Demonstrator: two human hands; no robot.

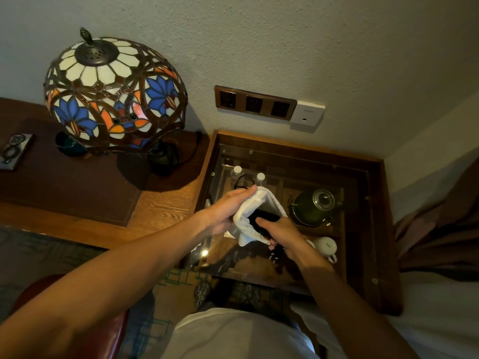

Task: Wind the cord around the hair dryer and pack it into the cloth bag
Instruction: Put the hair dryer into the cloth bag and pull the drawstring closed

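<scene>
A white cloth bag [255, 206] hangs in the air above a glass-topped side table. My left hand [228, 211] grips its left side and holds the mouth wide. The black hair dryer [264, 218] shows as a dark shape inside the mouth. My right hand [281, 235] is closed on the dryer's lower part at the bag's opening. Below that hand, dark cord loops [274, 255] hang out; how the cord is wound is hidden by the hand and bag.
Under the glass top [298, 270] sit two bottles [237, 172], a dark kettle [315, 207] and a white cup [326, 246]. A stained-glass lamp [114, 94] stands on the wooden desk [160, 206] to the left. Wall sockets [255, 103] are behind the table. A bed edge lies at right.
</scene>
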